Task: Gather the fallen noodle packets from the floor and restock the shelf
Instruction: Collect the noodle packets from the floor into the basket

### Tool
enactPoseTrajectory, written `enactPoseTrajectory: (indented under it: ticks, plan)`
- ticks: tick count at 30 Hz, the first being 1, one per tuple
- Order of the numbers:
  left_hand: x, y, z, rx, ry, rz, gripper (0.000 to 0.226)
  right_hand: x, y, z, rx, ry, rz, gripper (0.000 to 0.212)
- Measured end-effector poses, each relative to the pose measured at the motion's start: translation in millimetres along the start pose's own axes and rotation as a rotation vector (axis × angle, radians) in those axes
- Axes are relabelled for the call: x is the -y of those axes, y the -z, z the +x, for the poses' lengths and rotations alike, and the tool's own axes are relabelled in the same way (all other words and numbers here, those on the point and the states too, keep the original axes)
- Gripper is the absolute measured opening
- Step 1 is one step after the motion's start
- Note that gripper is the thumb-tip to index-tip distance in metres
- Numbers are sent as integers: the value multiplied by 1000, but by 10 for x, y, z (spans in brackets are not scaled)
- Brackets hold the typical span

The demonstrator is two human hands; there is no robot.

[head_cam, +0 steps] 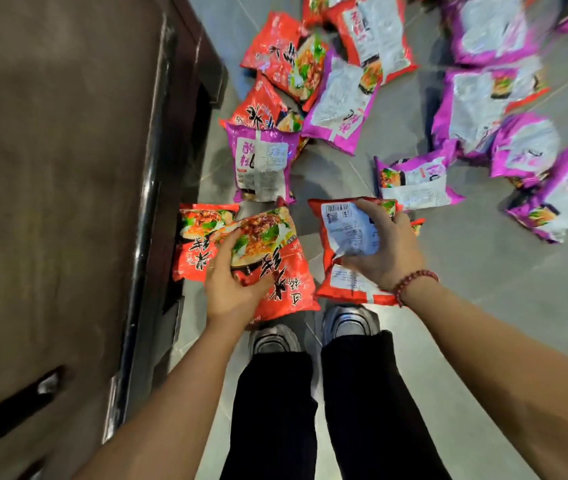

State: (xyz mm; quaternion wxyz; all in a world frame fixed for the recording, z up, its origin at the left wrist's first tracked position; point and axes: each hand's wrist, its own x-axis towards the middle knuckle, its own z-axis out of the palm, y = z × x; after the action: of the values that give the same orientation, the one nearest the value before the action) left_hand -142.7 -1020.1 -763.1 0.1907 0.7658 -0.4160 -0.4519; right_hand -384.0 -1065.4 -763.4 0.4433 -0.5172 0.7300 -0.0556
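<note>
Noodle packets (338, 98) lie scattered on the floor (483, 289) across the upper frame; at centre the left grip (230, 289) clasps a face-up red packet (275, 271) and the right grip (389, 254) a label-up red packet (348, 233), whose slick film could slip free.

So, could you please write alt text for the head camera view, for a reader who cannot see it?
Seen from above, a person's left hand grips a red noodle packet and the right hand another red packet, over a grey floor. More red packets and purple packets lie scattered ahead, beside a dark shelf unit at left.
</note>
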Motion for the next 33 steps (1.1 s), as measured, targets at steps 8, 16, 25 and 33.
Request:
enactPoseTrajectory:
  ticks: [8,16,25,33]
  plan:
    - [-1273,971,-942,7,-93,-85,83,945,1131,-1196,-48,88,109,86]
    - [-2366,2087,-2098,123,-195,-53,81,1847,1972,-2676,-129,139,194,89]
    - [-2696,2865,-2971,66,-190,-163,72,2389,2323,-3522,-92,286,164,87]
    - [-2826,2757,-3626,-110,-136,-222,79,2398,2739,-3713,42,403,146,88]
